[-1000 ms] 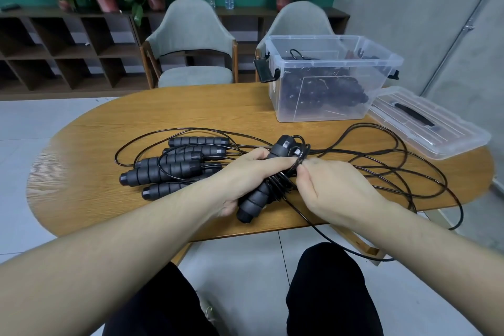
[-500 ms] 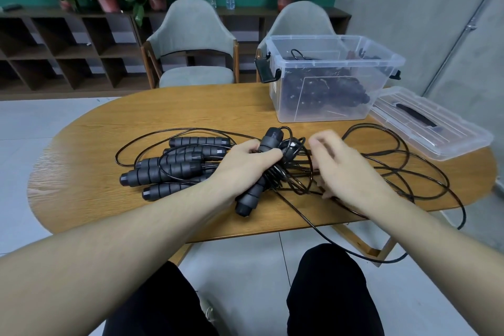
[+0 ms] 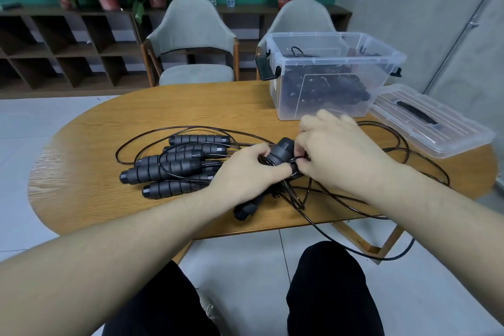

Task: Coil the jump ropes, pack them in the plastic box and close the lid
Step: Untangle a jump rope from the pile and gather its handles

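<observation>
My left hand point(image 3: 245, 172) grips a pair of black jump rope handles point(image 3: 281, 151) held together, tilted over the table's front edge, with cord turns wound around them. My right hand point(image 3: 335, 153) is closed on the thin black cord point(image 3: 321, 229) right beside the handles' upper end. The rest of that cord trails off the table and loops below its edge. Several more black handles point(image 3: 169, 169) lie in a pile to the left, with cords looping around them. The clear plastic box point(image 3: 332, 73) stands at the back right, lid off, with coiled ropes inside.
The box's clear lid point(image 3: 433, 123) with a black handle lies flat on the table's right end. The oval wooden table point(image 3: 90, 161) has two grey chairs point(image 3: 191, 43) behind it. My knees sit under the front edge.
My right hand circled out to the right and came back to the top of the handles, carrying the cord around them. My left hand kept its grip and tilted the handles more upright.
</observation>
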